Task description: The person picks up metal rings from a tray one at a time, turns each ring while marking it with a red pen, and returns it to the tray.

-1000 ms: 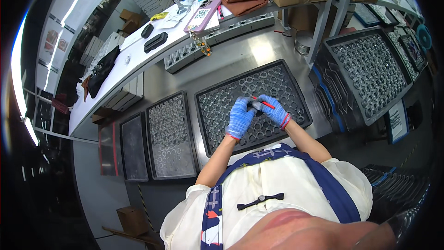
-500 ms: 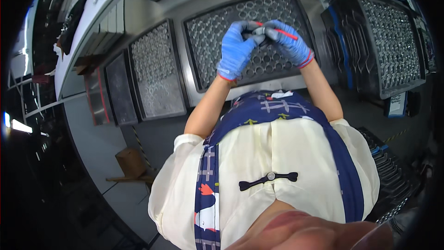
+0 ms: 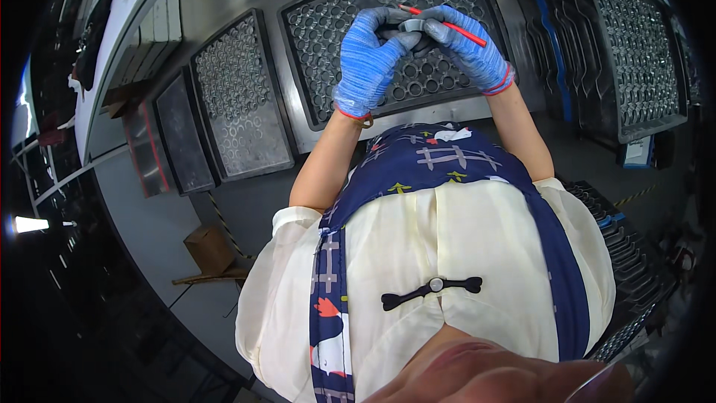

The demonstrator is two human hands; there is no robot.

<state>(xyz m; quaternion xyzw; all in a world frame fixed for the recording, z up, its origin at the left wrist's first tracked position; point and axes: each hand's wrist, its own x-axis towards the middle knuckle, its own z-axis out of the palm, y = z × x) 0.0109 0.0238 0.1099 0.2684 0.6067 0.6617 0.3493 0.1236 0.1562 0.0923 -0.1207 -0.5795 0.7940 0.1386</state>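
Both my hands wear blue knit gloves with dark grey fingers. They meet above a large black tray (image 3: 300,82) filled with rows of metal rings. My left hand (image 3: 369,63) has its fingers closed around a small grey metal ring (image 3: 411,25), its thumb on the near side. My right hand (image 3: 468,56) touches the same ring with its fingertips. A red pencil (image 3: 468,34) lies across the right hand, its tip pointing left past the ring. The fingers partly cover the ring.
To the left is a tray (image 3: 257,157) partly filled with rings, beside a dark flat tray (image 3: 183,134). Stacked black trays (image 3: 650,131), the outermost full of rings, stand at the right. A cardboard box (image 3: 209,250) sits lower left.
The ring has turned between my fingers and shows more of its light grey side. The pencil tip stands out further. The whole view has shifted, so the bench appears higher.
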